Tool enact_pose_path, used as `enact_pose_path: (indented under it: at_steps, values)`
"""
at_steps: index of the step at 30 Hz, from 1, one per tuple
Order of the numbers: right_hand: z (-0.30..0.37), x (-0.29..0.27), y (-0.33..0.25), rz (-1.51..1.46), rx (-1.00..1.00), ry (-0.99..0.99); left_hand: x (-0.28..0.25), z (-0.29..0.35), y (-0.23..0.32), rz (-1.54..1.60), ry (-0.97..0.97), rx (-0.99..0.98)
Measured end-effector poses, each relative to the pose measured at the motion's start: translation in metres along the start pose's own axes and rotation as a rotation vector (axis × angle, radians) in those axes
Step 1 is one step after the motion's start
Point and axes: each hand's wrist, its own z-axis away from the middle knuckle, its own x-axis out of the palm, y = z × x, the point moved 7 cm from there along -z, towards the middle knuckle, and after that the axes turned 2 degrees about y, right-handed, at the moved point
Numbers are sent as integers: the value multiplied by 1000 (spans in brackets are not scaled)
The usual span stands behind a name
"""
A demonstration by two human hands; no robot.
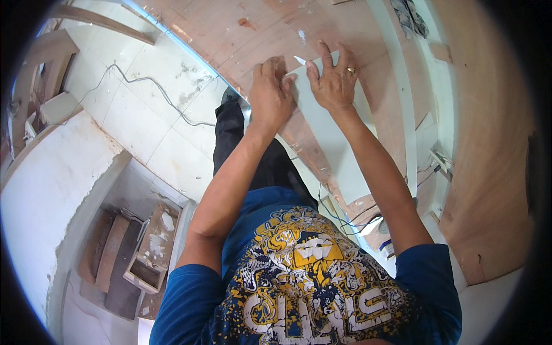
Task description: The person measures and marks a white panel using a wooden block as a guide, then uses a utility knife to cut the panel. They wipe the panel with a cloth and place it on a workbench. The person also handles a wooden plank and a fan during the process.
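A long pale white sheet lies on a reddish-brown wooden board in front of me. My left hand is at the sheet's left edge, thumb by the edge and fingers bent down toward the board. Across the sheet's far end, my right hand rests with its fingers spread, a ring on one of them. Close to the right thumb's tip is a small white pointed piece; whether the thumb touches it I cannot tell. The undersides of both hands are hidden.
A long white strip runs along the board's right side. Dark cables hang near its closer end. On the tiled floor at left lies a grey cord. A wooden box stands at lower left, past a white ledge.
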Motion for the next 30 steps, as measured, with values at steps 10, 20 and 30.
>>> enact_pose_path:
  at_steps: [10,20,30]
  values:
    - [-3,-13,4,-56,20,-13,30,-23,0,-314,-335,124]
    - [8,-14,17,-259,104,75,33,-23,-8,-415,-390,269]
    - [70,-27,-4,-104,300,139,63,-52,-39,-562,-626,819]
